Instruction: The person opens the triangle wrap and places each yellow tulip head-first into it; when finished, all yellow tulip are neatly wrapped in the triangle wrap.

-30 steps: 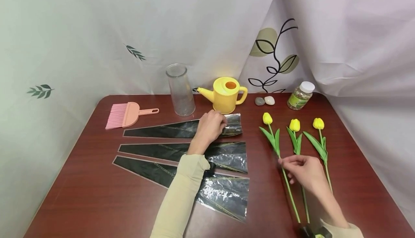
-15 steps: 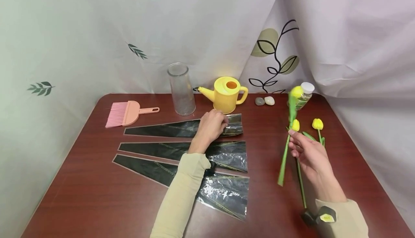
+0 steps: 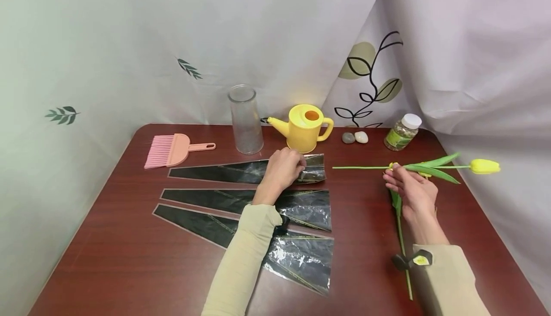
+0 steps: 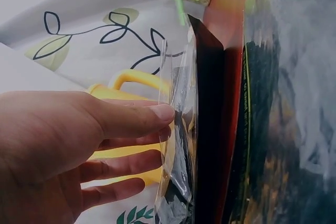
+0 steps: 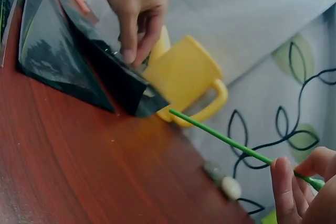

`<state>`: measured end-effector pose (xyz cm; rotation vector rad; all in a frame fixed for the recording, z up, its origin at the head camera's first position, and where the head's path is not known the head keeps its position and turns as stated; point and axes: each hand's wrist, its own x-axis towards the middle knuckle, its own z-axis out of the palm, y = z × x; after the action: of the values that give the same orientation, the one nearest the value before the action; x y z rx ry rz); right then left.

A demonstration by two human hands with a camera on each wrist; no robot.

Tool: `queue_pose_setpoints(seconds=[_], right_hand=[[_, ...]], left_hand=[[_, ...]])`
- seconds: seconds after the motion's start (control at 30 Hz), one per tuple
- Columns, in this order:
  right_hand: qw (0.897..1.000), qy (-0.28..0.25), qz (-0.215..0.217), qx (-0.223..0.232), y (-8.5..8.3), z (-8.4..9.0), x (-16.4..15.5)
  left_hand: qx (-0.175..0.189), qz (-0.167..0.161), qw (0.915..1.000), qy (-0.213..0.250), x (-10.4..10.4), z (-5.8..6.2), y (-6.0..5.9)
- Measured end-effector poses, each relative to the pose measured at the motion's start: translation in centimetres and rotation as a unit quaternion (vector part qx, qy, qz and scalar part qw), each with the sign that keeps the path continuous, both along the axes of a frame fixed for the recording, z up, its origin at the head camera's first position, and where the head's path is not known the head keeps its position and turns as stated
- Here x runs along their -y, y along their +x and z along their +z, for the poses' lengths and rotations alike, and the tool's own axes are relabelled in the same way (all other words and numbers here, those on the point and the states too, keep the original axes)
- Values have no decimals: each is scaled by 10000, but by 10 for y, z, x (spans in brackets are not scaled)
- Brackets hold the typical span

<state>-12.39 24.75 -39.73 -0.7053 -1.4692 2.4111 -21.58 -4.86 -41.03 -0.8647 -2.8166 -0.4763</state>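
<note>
My left hand [image 3: 284, 168] pinches the upper edge of the farthest flower sleeve [image 3: 217, 171], a tapered black and clear film, near its wide right end. In the left wrist view the thumb lies against the clear film [image 4: 181, 166], and a gap shows between its layers. My right hand [image 3: 415, 194] pinches a yellow tulip [image 3: 485, 166] by its green stem, held level above the table. The bloom points right, and the bare stem end [image 5: 181, 115] points left toward the sleeve's wide end. Another tulip's stem [image 3: 402, 239] lies below my right hand, which largely hides the remaining blooms.
Two more sleeves [image 3: 193, 195] lie nearer on the table. Behind stand a glass vase [image 3: 247, 125], a yellow watering can [image 3: 303, 132], two pebbles [image 3: 360, 137] and a white-lidded jar [image 3: 400, 134]. A pink brush [image 3: 177, 150] lies at the left.
My right hand has picked up the leftmost tulip from the table and turned it from upright to sideways, bloom to the right. The left hand stays at the sleeve.
</note>
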Motion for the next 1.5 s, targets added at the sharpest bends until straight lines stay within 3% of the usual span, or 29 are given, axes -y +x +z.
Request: queue_pose_setpoints(seconds=[0.27,0.43,0.57,0.87,1.03,1.13,1.2,1.23,1.27,1.3,1.33,1.4,1.43,1.5], right_hand=[[9976,262,277,585,-23,-18,44],[9885,766,589,1164,-35,-30,84],[9835,731,942,1360,-42,-35,107],[9700,752,1446,1804,-47,-37,123],[9682,1023,1680,1544,-34,-34,108],[9702,1540,1621,937,-28,-28,86],[9615,2221,1558,445,-29,-21,68],[9502,2707,1533,174,-30,-18,57],[9325,3285,1503,-74,-31,-16,47],[9078,3918,1467,-299,-33,-14,37],[8752,4597,1420,-508,-36,-12,28],[7931,5864,1361,-930,-41,-11,11],[7500,6366,1381,-1148,-45,-11,4],[6771,7020,1546,-1574,-51,-13,-7]], left_hand=[[-69,-32,10000,21,0,1,1],[-44,-43,10000,-52,0,1,1],[-6,13,9999,-157,1,2,0],[236,182,9989,-350,6,1,0],[248,124,9990,-341,7,-1,1],[214,118,9993,-296,7,-2,1],[204,127,9994,-268,7,-3,1],[197,133,9994,-255,7,-3,1],[187,138,9994,-242,7,-3,0],[184,140,9995,-234,7,-3,0],[182,142,9995,-227,7,-3,0],[180,147,9995,-221,7,-3,0],[182,153,9995,-226,7,-3,0],[201,163,9994,-232,7,-3,0]])
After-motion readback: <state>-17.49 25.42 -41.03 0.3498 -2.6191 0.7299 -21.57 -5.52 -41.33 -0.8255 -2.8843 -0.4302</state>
